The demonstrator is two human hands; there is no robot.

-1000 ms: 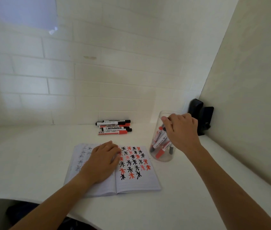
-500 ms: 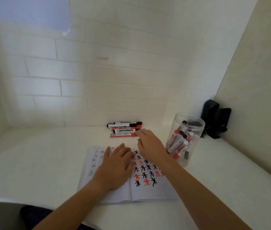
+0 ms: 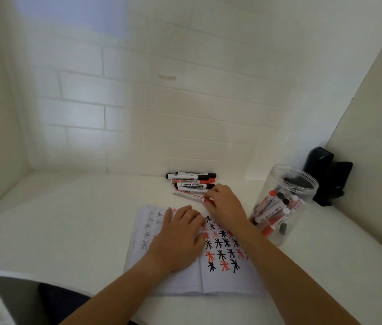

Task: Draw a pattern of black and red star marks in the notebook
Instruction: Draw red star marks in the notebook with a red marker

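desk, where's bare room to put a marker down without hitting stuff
Free: the desk left of the notebook, and the front right, below the jar. Crowded: the strip between markers, both hands and jar.

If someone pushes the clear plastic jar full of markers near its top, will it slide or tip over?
The clear plastic jar is tall for its base, so a push near the rim would probably tip it. The markers inside lean to one side, which may shift its weight. Its smooth wall on the smooth white desk suggests that a low push would slide it.
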